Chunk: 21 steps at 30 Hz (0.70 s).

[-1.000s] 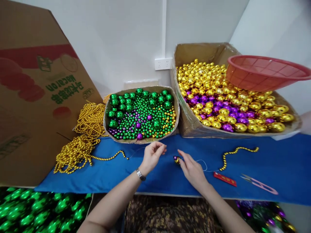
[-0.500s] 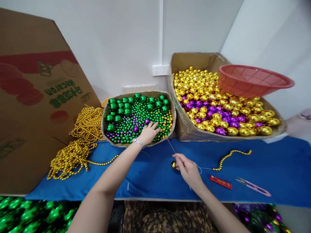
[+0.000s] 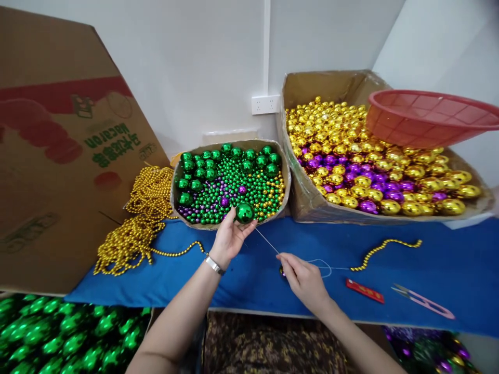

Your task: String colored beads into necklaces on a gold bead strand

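A Steady Grip Counted

The left hand point(image 3: 228, 241) held the green ball point(image 3: 244, 213) between thumb and fingers at the smaller box's point(image 3: 287, 188) near edge; the right hand point(image 3: 306, 280) pinched the thread point(image 3: 267, 240) above the counter point(image 3: 249, 285). A well-cupped ball and taut thread likely helped.

A blue cloth point(image 3: 249, 291) is covering the desk; a smaller open carton point(image 3: 202, 226) and a larger open carton point(image 3: 300, 202) are standing side by side along its back; gold bead strands point(image 3: 125, 244) are lying heaped at the left; a short gold bead string point(image 3: 366, 258) trailing pale thread point(image 3: 339, 268), a red packet point(image 3: 365, 291) and pink-handled snips point(image 3: 413, 297) are resting towards the right.
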Tool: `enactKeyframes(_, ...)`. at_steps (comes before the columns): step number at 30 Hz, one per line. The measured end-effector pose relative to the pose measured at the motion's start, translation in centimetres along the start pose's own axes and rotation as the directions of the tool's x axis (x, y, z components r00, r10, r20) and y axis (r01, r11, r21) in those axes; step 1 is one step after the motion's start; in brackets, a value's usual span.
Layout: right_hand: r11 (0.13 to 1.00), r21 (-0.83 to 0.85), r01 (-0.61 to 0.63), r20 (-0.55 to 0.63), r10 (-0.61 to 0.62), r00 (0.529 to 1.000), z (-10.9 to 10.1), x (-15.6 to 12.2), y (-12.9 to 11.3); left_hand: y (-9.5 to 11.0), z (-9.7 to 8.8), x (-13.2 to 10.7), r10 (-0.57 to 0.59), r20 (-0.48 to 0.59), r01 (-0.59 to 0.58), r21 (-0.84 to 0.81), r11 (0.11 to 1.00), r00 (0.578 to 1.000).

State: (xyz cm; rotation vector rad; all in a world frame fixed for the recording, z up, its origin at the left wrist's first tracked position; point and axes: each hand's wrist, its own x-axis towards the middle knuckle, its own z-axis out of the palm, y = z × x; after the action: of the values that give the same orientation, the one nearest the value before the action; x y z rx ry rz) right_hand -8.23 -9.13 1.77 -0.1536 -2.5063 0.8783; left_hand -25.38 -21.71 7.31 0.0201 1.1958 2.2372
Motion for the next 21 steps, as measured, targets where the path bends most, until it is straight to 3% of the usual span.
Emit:
enactKeyframes(7,1.0,-0.026,0.001,0.017,0.0,1.0,-0.2,-0.3,-0.1,-0.6,-0.2,-0.7,0.048,0.015,-0.048,-0.002,0.999,0.999)
enactKeyframes(15,1.0,0.001,-0.025,0.019,0.025,1.0,-0.2,-0.3,-0.1,-2.0,0.2,-3.1,0.21,0.124,-0.233,0.225,0.946,0.97)
enactKeyframes(21,0.998,0.06,-0.033,0.026,0.032,0.999,-0.4,-0.4,-0.3,-3.0,0.1,-3.9,0.102,0.174,-0.129,0.153,0.98,0.98)
